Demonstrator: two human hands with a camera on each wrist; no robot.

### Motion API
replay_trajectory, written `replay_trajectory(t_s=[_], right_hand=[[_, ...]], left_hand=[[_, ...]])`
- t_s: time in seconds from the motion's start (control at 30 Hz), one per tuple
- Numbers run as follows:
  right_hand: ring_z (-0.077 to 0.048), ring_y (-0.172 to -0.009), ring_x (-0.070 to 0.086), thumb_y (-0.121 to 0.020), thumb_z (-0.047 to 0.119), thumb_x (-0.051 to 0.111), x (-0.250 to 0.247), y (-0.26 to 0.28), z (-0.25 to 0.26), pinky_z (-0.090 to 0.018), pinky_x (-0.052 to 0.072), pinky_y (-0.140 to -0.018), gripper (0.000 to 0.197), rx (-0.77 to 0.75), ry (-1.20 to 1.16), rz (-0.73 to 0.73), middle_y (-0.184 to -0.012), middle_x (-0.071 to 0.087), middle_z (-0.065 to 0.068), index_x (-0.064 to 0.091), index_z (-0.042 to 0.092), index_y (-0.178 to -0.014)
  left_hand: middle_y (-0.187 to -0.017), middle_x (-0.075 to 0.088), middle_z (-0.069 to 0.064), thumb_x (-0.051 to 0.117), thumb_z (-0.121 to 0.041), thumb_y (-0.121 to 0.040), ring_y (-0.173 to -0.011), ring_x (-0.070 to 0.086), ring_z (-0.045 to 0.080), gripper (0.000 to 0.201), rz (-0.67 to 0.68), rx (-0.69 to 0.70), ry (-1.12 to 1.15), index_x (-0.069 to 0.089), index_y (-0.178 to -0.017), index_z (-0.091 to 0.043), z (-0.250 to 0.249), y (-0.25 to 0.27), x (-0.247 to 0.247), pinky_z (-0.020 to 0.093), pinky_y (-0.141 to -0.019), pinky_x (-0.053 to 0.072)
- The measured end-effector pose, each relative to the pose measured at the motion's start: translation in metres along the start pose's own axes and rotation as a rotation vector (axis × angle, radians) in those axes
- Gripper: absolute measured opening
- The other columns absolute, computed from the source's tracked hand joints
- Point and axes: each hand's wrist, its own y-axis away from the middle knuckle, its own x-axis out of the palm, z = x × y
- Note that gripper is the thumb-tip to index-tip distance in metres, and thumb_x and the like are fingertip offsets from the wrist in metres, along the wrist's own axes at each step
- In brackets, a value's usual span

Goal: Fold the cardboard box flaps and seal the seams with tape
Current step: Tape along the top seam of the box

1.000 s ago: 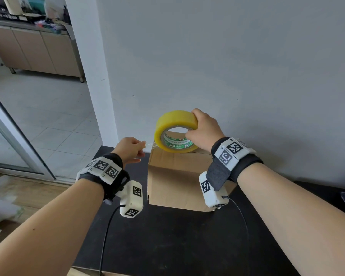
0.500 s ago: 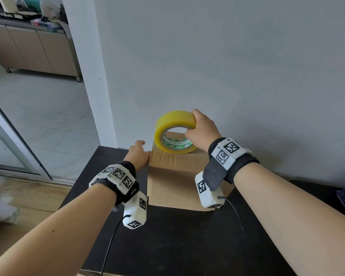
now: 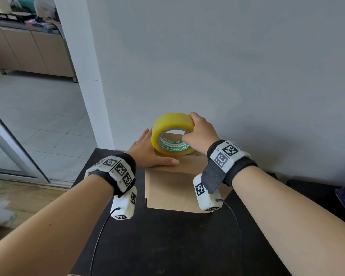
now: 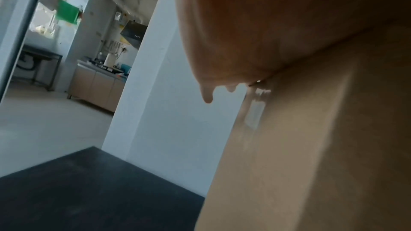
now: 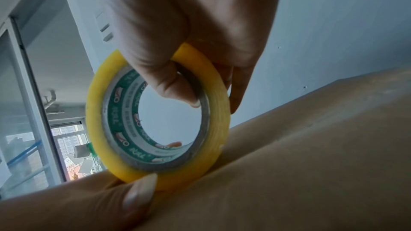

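Item 1, cardboard box [image 3: 173, 188]: stands on the black bench [image 3: 167, 246], towards its far edge by the grey wall. Top flaps folded down and lying flat.

Item 2, tape roll [image 3: 172, 134]: yellow, green-printed core, standing on edge on the far part of the box top, its open core facing me. A clear strip already clings down the box's left side wall [image 4: 255, 111], as the left wrist view shows.

Item 3, my right hand [image 3: 199, 134]: clamped on the roll, thumb hooked inside the core, fingers [image 5: 238, 90] curled over the outer rim.

Item 4, my left hand [image 3: 147, 154]: fingers straight and together, palm flat on the left edge of the box top, thumb laid along the lid. One fingertip [image 5: 138, 194] touches the foot of the roll.

Relation governing the next move: the roll sits just right of my left hand, and its rolling direction appears to run left to right across the lid. I judge the seam lies the same way, though the frames do not show it plainly. The right hand, already on the roll, would draw it rightward, away from the left hand, which pins the started end at the left edge.

Risk, as a judgement: if the left palm lifts, the tape may peel off the side wall.
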Motion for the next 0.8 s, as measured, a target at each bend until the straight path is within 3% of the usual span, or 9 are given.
replay_trajectory(t_s=[0.17, 0.3, 0.5, 0.6, 0.67, 0.8], right_hand=[[-0.026, -0.08, 0.05, -0.078, -0.001, 0.055, -0.002, -0.001, 0.0, -0.029, 0.039, -0.067, 0.023, 0.006, -0.036, 0.005, -0.085, 0.052, -0.005, 0.051, 0.012, -0.097], [-0.023, -0.072, 0.048, -0.075, -0.002, 0.058, -0.01, 0.0, 0.002, -0.025, 0.036, -0.054, 0.019, -0.014, -0.005, 0.046, -0.072, 0.048, 0.0, 0.051, 0.011, -0.087], [-0.022, -0.067, 0.045, -0.071, -0.005, 0.058, -0.035, 0.0, -0.013, -0.024, 0.032, -0.051, 0.022, 0.001, 0.082, 0.073, -0.068, 0.046, -0.002, 0.044, 0.013, -0.072], [-0.024, -0.069, 0.045, -0.073, -0.002, 0.057, -0.054, 0.002, -0.021, -0.026, 0.03, -0.051, 0.027, -0.032, 0.213, 0.075, -0.067, 0.043, 0.002, 0.04, 0.019, -0.068], [-0.026, -0.078, 0.047, -0.075, 0.001, 0.055, -0.064, 0.005, -0.024, -0.028, 0.032, -0.059, 0.02, -0.052, 0.33, 0.079, -0.075, 0.045, 0.001, 0.047, 0.018, -0.081], [-0.025, -0.086, 0.044, -0.08, 0.005, 0.054, -0.074, 0.008, -0.023, -0.031, 0.035, -0.069, 0.038, -0.095, 0.512, 0.104, -0.099, 0.051, -0.002, 0.052, 0.016, -0.116]], left_hand=[[-0.155, 0.015, -0.007, 0.062, -0.077, -0.06, -0.144, 0.012, 0.02, 0.111, 0.049, -0.103, -0.198, 0.009, -0.148, -0.036, -0.011, 0.006, -0.005, 0.049, -0.115, 0.018], [-0.156, 0.013, -0.009, 0.058, -0.079, -0.061, -0.145, 0.012, 0.018, 0.108, 0.066, -0.133, -0.254, 0.008, -0.148, -0.038, -0.014, 0.007, -0.007, 0.05, -0.116, 0.015], [-0.157, -0.009, -0.015, 0.049, -0.087, -0.058, -0.146, -0.003, 0.011, 0.119, 0.132, -0.174, -0.316, -0.006, -0.15, -0.033, -0.008, 0.003, -0.007, 0.045, -0.118, 0.005], [-0.157, -0.011, -0.015, 0.053, -0.082, -0.063, -0.146, 0.0, 0.01, 0.118, 0.143, -0.202, -0.316, -0.007, -0.15, -0.029, -0.011, 0.004, -0.007, 0.041, -0.119, 0.007], [-0.157, -0.011, -0.016, 0.057, -0.076, -0.067, -0.146, 0.004, 0.011, 0.115, 0.137, -0.206, -0.305, -0.007, -0.15, -0.028, -0.014, 0.005, -0.008, 0.038, -0.119, 0.01], [-0.157, -0.012, -0.015, 0.058, -0.078, -0.063, -0.146, 0.003, 0.01, 0.119, 0.15, -0.228, -0.285, -0.008, -0.15, -0.029, -0.018, 0.006, -0.008, 0.038, -0.119, 0.009]])
